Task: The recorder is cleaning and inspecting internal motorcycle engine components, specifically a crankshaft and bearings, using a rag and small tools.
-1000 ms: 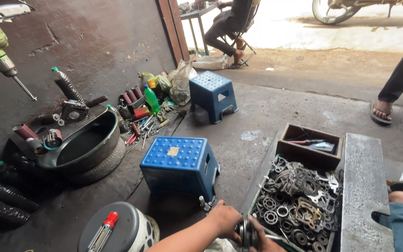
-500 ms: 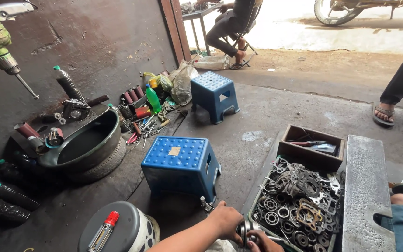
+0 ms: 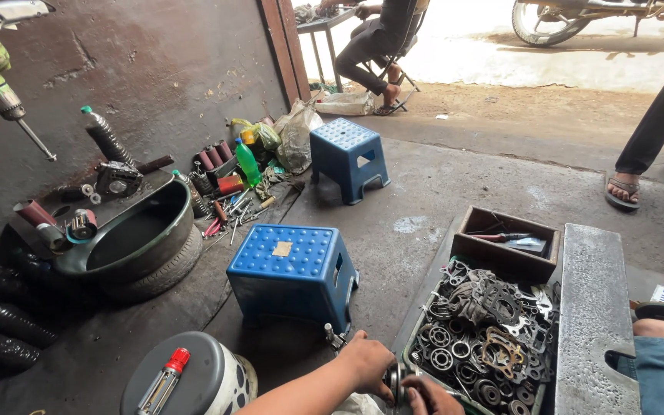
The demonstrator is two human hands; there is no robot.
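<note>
At the bottom edge my left hand (image 3: 366, 363) and my right hand (image 3: 430, 397) close together around a small round metal part (image 3: 393, 378), which is mostly hidden between them. They work beside the near-left corner of a tray (image 3: 416, 327) heaped with bearings, gaskets and rings. A thin metal tool (image 3: 333, 336) pokes out just left of my left hand, in front of the near blue plastic stool (image 3: 292, 269).
A second blue stool (image 3: 347, 157) stands farther back. A dark basin on a tyre (image 3: 136, 246), bottles and scattered hand tools (image 3: 232, 207) line the left wall. A wooden box (image 3: 509, 242) and grey metal slab (image 3: 593, 323) lie right. One person sits at back, another's sandalled foot (image 3: 622, 190) stands right.
My hands stay at the same spot on the metal part, shifting only slightly. The view has tilted a little; nothing else has moved.
</note>
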